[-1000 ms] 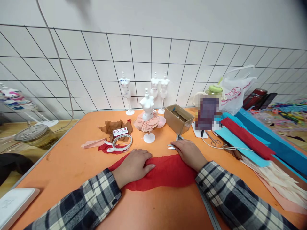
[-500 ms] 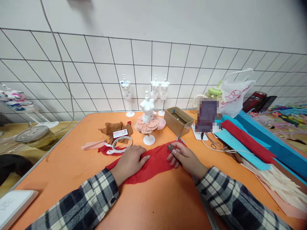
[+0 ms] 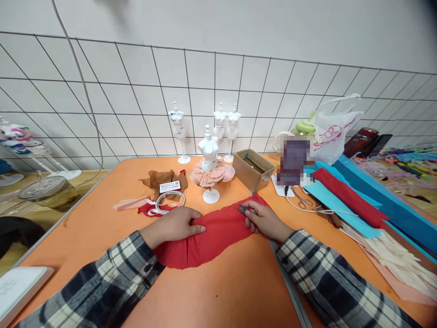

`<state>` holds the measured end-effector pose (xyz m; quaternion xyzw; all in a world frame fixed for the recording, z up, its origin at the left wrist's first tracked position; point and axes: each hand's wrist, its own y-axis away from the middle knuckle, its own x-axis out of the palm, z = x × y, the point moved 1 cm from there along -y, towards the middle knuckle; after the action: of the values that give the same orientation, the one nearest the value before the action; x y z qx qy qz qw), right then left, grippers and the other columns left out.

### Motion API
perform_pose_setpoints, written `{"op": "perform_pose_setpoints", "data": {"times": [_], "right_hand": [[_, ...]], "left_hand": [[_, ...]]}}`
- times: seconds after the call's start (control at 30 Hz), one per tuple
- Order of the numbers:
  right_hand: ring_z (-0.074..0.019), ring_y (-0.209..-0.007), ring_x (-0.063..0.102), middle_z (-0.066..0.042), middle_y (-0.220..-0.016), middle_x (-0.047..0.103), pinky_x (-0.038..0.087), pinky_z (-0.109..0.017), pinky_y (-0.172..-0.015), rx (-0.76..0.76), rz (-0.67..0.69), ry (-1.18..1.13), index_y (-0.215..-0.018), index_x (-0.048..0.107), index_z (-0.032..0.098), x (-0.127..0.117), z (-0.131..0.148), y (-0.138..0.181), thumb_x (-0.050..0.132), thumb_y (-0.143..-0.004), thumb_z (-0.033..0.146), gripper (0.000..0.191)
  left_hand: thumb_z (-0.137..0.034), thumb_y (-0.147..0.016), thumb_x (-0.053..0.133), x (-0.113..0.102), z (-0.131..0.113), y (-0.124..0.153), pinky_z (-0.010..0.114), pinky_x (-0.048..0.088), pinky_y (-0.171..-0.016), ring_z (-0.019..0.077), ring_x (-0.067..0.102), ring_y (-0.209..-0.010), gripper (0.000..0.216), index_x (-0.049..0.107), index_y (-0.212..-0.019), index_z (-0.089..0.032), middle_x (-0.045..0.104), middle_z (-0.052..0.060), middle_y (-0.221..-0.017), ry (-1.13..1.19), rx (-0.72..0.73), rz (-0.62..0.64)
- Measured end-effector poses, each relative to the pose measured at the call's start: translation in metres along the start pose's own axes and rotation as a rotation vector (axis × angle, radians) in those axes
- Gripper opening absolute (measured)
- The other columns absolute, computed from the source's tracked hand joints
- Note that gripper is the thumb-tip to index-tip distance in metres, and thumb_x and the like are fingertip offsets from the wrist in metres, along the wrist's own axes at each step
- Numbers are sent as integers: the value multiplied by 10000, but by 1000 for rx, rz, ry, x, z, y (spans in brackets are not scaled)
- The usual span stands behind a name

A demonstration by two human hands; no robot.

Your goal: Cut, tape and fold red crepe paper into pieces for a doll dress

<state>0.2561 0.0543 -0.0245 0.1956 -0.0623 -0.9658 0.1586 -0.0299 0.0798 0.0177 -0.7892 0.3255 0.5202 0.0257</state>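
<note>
Now snippers (image 3: 243, 209) in right hand (image 3: 264, 220)

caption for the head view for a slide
Left hand presses red paper flat on the orange table; right hand holds snips over it.

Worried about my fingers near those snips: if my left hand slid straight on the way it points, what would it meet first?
Likely your right hand, gripping the snips. The left hand lies on the red paper, pointing across it at that hand; only paper between.
</note>
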Motion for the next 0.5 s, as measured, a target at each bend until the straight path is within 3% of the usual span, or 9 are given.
{"op": "perform_pose_setpoints", "data": {"times": [0.1, 0.2, 0.3, 0.4, 0.5], "right_hand": [[-95, -491, 553, 44, -650, 597, 437, -202, -455, 5, -3, 15, -973, 508, 209, -1, -2, -1, 470, -892, 413, 222], [-94, -496, 552, 39, -652, 599, 438, -200, -459, 1, 0, 41, -949, 507, 208, -2, -2, -1, 457, -900, 386, 192], [-94, -501, 550, 36, -651, 599, 443, -201, -471, -11, 3, 71, -936, 509, 205, -1, 0, -1, 446, -905, 364, 174], [-94, -499, 544, 37, -648, 595, 441, -201, -470, -22, 0, 82, -948, 509, 203, -1, 0, 0, 437, -908, 349, 168], [-95, -498, 547, 39, -650, 591, 441, -201, -466, -27, -9, 76, -969, 512, 202, -1, -1, 0, 429, -909, 334, 167]], "left_hand": [[-446, -755, 632, -14, 5, 9, 246, 364, -580, 209, 617, -705, 243, 660, -749, -205, 694, 0, -752, 73, 30, 197], [-401, -722, 668, -22, 4, 17, 250, 379, -612, 219, 624, -739, 191, 668, -774, -217, 701, -3, -775, 39, -15, 252], [-479, -704, 684, -17, -4, 17, 254, 358, -596, 210, 598, -701, 277, 647, -779, -216, 672, 3, -753, -46, -30, 175], [-612, -703, 645, -6, -10, 9, 250, 338, -581, 184, 549, -672, 421, 606, -793, -202, 625, 1, -755, -24, -18, 14], [-580, -705, 645, 4, -6, -1, 242, 317, -564, 165, 509, -649, 403, 570, -755, -187, 575, -16, -704, 51, -60, -14]]}}
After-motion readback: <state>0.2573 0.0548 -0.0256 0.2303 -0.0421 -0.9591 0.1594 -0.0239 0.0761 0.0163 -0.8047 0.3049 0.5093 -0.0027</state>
